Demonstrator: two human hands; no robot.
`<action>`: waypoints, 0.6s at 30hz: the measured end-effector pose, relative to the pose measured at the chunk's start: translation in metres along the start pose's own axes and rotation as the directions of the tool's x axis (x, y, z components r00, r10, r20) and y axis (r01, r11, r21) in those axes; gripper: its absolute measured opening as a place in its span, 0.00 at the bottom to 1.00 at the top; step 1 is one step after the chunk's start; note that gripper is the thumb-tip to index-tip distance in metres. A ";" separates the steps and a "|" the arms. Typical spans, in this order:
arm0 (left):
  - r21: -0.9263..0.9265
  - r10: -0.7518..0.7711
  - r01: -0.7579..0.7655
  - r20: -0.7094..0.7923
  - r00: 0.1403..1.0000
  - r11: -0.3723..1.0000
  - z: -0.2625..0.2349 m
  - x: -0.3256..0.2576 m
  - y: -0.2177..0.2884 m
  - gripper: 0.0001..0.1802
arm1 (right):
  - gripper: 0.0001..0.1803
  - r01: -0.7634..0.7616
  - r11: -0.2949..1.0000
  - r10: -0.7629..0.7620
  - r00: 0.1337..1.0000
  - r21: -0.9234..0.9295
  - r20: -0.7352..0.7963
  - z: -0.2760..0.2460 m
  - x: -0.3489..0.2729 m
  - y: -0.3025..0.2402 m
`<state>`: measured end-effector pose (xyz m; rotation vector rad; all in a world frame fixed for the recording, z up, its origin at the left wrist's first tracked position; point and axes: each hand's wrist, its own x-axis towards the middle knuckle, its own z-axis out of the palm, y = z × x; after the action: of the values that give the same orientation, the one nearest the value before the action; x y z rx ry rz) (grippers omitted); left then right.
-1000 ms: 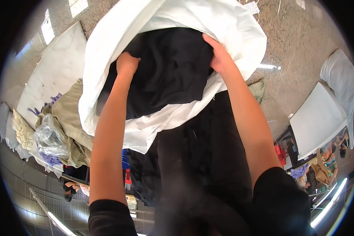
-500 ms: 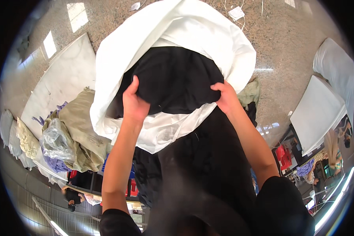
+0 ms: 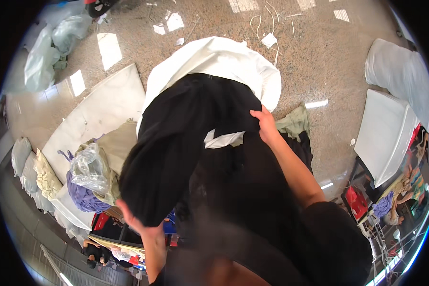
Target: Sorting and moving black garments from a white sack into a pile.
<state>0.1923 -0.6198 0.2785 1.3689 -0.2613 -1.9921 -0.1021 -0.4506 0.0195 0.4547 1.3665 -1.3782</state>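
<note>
A large white fabric sack (image 3: 209, 55) stands before me with its mouth open. A long piece of black cloth (image 3: 169, 138) comes out of it and drapes over its near rim toward me. At lower left, my left hand (image 3: 140, 226) grips the cloth's outer end; its fingers are partly hidden and slightly blurred. My right hand (image 3: 266, 125) is closed on the cloth's right edge beside the sack, thumb on top. A bit of white shows through a gap between the cloth and my dark clothing.
Left lie a pale flat sheet (image 3: 100, 105), a clear plastic bag (image 3: 88, 167) and purple cloth (image 3: 86, 195). Olive cloth (image 3: 295, 121) lies right of the sack. Further right are a white block-shaped bundle (image 3: 386, 133) and a plastic-wrapped bundle (image 3: 398, 71). Scraps and cord (image 3: 269, 40) litter the floor.
My left hand has moved down and left, drawing the black cloth out over the sack's rim. The right hand still holds its edge. The view has shifted, showing more floor at the top.
</note>
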 end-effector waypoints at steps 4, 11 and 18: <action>-0.027 0.219 -0.220 -0.007 0.976 0.975 -0.041 -0.053 0.049 0.37 | 0.26 0.151 0.986 -0.160 0.976 0.066 0.151 0.034 -0.060 -0.053; -0.219 0.154 -0.143 0.033 0.988 0.965 -0.107 -0.056 0.013 0.29 | 0.32 0.336 0.905 -0.425 0.686 0.261 0.591 0.150 -0.184 -0.165; 0.029 0.129 -0.133 0.106 0.986 0.991 -0.082 -0.031 -0.006 0.38 | 0.31 0.884 0.407 -0.194 0.328 -0.228 0.925 0.283 -0.170 -0.073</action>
<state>0.2681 -0.5778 0.2642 1.2385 -0.4266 -1.9597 0.0067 -0.6473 0.2714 -1.3297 1.1432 -1.1571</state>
